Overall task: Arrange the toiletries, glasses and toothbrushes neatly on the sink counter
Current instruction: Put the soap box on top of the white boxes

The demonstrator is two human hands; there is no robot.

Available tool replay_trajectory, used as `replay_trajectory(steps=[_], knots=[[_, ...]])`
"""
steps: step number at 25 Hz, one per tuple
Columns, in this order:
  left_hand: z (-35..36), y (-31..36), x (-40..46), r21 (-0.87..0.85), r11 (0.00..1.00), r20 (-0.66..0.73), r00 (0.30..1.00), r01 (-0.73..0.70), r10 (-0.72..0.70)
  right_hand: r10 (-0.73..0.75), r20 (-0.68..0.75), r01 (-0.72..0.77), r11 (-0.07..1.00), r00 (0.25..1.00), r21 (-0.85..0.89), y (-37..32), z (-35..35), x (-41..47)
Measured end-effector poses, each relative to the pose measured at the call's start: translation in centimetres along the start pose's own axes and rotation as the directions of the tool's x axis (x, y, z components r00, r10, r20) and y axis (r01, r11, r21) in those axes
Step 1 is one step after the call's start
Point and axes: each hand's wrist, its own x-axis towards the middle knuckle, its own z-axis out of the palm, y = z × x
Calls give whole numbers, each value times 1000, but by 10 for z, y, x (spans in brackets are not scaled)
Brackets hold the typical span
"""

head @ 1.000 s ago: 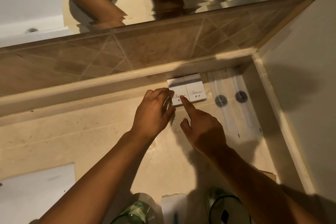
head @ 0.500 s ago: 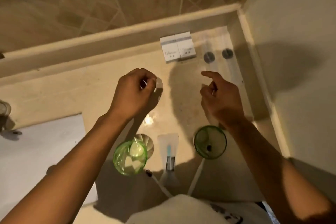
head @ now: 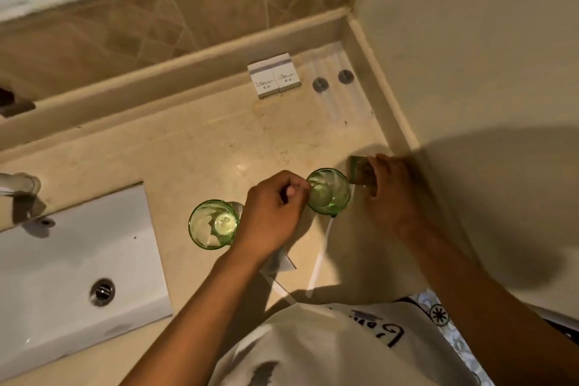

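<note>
Two green glasses stand upright on the beige counter (head: 188, 150). The left glass (head: 214, 224) stands free. My left hand (head: 272, 213) is curled, its fingertips pinched at the near rim of the right glass (head: 329, 191). Just right of that glass, by the wall, my right hand (head: 391, 194) grips a small green-brown packet (head: 358, 169). A white toothbrush handle (head: 319, 260) lies below the right glass. A clear packet (head: 280, 263) is partly hidden under my left forearm. Two white boxes (head: 274, 78) sit side by side at the back ledge, with two clear sachets (head: 333, 88) to their right.
A white sink basin (head: 78, 260) with a drain (head: 101, 291) fills the lower left, and a chrome tap (head: 18, 188) stands at its far edge. A cream wall (head: 470, 56) bounds the counter on the right. A tiled backsplash and a mirror run along the back.
Both hands pulled back from the white boxes toward me. The left hand came to the right glass's rim. The right hand took hold of the small packet by the wall. The view tilted down.
</note>
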Motion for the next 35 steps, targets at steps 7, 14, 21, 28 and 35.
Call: replay_trajectory(steps=[7, 14, 21, 28, 35], knots=[[19, 3, 6, 39, 999, 64, 998, -5, 3, 54, -105, -38, 988, 993, 151, 12, 7, -22], [34, 26, 35, -86, 993, 107, 992, 80, -71, -180, -323, 303, 872, 929, 385, -15, -53, -28], [29, 43, 65, -329, 921, 45, 978, 207, -204, -392, -321, 502, 743, 862, 442, -40, -70, 12], [-3, 27, 104, -381, 897, -134, 946, 225, -295, -113, -186, 213, 661, 976, 720, -82, -49, 66], [-27, 14, 172, -294, 935, -368, 879, 200, -304, 9, 26, -27, 479, 1000, 877, -133, -34, 141]])
